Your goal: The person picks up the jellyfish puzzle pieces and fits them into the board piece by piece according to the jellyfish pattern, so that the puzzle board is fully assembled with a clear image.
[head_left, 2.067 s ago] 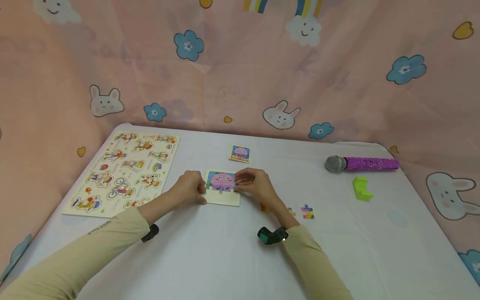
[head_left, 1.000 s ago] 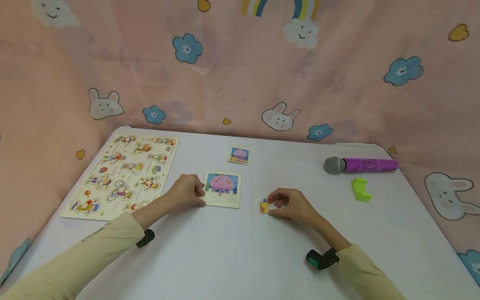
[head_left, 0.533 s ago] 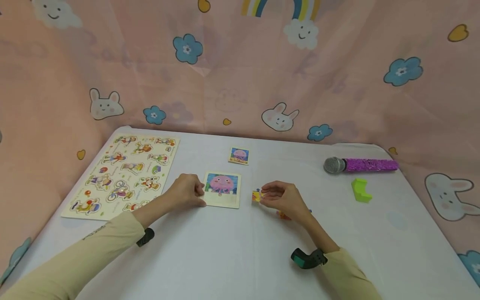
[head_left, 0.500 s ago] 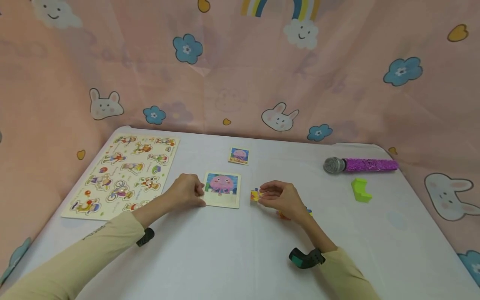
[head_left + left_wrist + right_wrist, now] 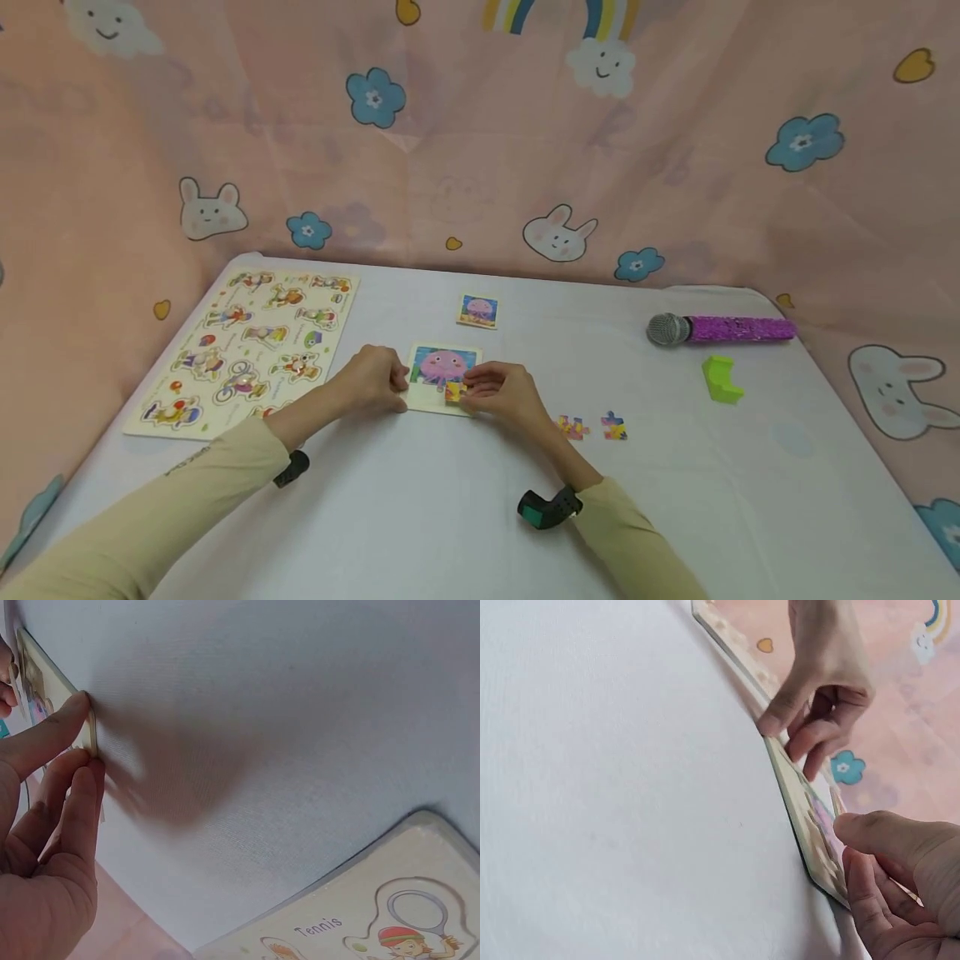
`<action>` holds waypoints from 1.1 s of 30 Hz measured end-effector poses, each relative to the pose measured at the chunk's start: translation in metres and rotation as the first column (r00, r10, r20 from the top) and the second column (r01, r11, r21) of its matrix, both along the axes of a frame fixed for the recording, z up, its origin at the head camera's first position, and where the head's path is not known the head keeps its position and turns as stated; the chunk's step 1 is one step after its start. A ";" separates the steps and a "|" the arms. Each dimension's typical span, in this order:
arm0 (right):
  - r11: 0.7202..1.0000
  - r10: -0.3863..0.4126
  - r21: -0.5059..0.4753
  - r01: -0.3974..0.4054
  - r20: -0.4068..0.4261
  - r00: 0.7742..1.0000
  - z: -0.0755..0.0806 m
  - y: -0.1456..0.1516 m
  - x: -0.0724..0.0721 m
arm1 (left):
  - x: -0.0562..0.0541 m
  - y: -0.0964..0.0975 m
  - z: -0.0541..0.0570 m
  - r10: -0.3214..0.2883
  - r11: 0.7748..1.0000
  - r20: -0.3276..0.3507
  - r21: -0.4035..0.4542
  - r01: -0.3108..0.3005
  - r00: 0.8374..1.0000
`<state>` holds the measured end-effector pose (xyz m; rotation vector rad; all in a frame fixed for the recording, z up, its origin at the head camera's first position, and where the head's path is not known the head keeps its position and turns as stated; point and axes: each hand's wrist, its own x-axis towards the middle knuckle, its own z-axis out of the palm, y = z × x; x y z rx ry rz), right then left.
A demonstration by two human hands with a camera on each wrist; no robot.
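On the white table, a jigsaw board (image 5: 427, 401) bears a pink octopus picture across its upper part, with a bare cream strip below. My left hand (image 5: 367, 379) holds its left edge; in the left wrist view the thumb (image 5: 64, 724) lies along the corner with the fingers bent under and beside it. My right hand (image 5: 504, 393) pinches a yellow puzzle piece (image 5: 453, 392) between thumb and fingers over the board's lower right, overlapping the bare strip. To the right lie two loose puzzle pieces, one pink and orange (image 5: 572, 428), one yellow and blue (image 5: 613, 426).
A small octopus picture tile (image 5: 478, 311) lies behind the board. At left is a large wooden figure puzzle (image 5: 288, 337). A purple glitter microphone (image 5: 738, 329) and a green angled block (image 5: 722, 380) lie at right. Pink printed cloth (image 5: 450, 142) hangs behind the table.
My right hand leaves the board's right side, picks up the yellow piece from the table at right, and carries it left over the board. The left hand stays at the board's edge.
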<state>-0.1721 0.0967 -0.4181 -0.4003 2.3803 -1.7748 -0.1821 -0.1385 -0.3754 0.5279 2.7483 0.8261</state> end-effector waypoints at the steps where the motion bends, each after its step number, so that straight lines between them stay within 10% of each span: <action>1: 1.000 -0.006 -0.004 0.006 -0.001 1.000 -0.001 -0.005 0.000 | 0.000 0.000 0.000 0.001 1.000 -0.001 -0.001 -0.001 1.000; 33: 0.978 0.012 0.207 0.028 -0.193 0.981 0.002 -0.057 0.002 | -0.003 -0.002 -0.002 -0.010 1.000 -0.009 0.003 0.010 1.000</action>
